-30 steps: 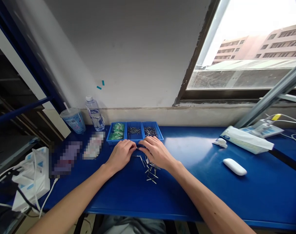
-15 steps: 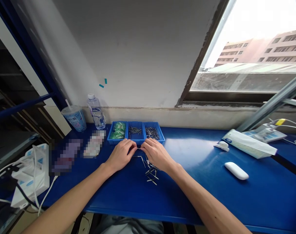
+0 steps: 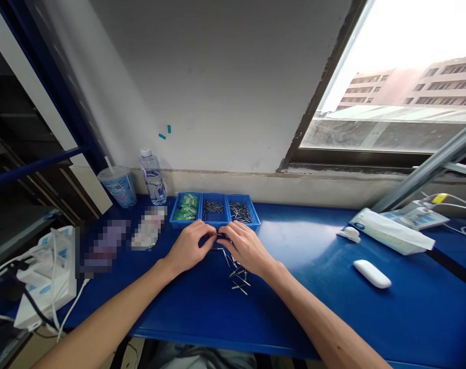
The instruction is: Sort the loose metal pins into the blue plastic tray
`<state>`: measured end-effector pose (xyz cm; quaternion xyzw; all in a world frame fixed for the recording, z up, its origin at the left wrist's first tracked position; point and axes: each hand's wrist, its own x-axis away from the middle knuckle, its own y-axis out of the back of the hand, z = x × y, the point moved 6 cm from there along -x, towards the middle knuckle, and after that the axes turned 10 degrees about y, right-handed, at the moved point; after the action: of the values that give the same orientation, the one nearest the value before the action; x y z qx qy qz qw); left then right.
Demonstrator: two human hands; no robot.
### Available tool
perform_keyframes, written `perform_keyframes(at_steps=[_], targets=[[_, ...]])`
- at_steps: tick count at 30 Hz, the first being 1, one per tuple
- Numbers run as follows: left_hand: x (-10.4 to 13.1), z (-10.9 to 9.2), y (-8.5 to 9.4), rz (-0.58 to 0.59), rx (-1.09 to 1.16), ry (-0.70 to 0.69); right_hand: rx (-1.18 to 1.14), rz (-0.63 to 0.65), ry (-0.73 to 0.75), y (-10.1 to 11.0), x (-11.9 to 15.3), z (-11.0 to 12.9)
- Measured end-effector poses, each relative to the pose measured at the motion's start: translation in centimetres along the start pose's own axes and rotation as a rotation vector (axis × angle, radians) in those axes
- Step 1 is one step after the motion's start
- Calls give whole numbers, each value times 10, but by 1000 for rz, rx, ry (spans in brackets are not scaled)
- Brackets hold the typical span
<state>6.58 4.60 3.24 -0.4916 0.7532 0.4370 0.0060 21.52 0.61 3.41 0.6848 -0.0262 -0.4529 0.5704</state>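
Note:
My left hand (image 3: pixel 190 246) is closed in a pinch, its fingertips at a thin metal pin (image 3: pixel 219 235). From the other side my right hand (image 3: pixel 248 247) pinches the same small piece; its exact shape is too small to make out. Just below the fingers, a loose pile of thin metal pins (image 3: pixel 238 272) lies on the blue table (image 3: pixel 202 307), partly covered by my right hand. Directly behind my hands stand three joined blue bins (image 3: pixel 215 223). Green packets (image 3: pixel 187 206) fill the left one, and small metal pieces (image 3: pixel 213 207) lie in the middle and right ones.
Back left are a water bottle (image 3: pixel 153 179) and a cup with a straw (image 3: pixel 118 187). A white power strip (image 3: pixel 50 282) with cables sits far left. To the right lie a white oval case (image 3: pixel 372 273), a crumpled white piece (image 3: pixel 350 234) and a tissue pack (image 3: pixel 390 231).
My right fingers have shifted and bent a little around the pin, showing a gap beneath them. Both hands stay in front of the bins. The view has tilted slightly.

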Motion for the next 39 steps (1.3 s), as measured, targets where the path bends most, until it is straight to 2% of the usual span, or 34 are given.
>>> perform_keyframes(at_steps=[6, 10, 17, 27, 33, 36, 39], targets=[[0, 3, -1, 39, 70, 46, 14, 19, 13, -5, 2, -1], [-2, 6, -2, 47, 51, 99, -5, 13, -27, -4, 3, -3], [-1, 7, -6, 126, -46, 68, -114, -20, -28, -6, -1, 3], [1, 11, -7, 114, -104, 73, -136, -37, -46, -7, -2, 8], [-2, 10, -4, 80, -103, 52, -39, -56, -2, -5, -1, 5], [-5, 15, 5, 23, -96, 80, 16, -166, 11, 11, 3, -2], [-7, 22, 12, 20, -145, 124, 48, -415, -86, 40, 11, -15]])
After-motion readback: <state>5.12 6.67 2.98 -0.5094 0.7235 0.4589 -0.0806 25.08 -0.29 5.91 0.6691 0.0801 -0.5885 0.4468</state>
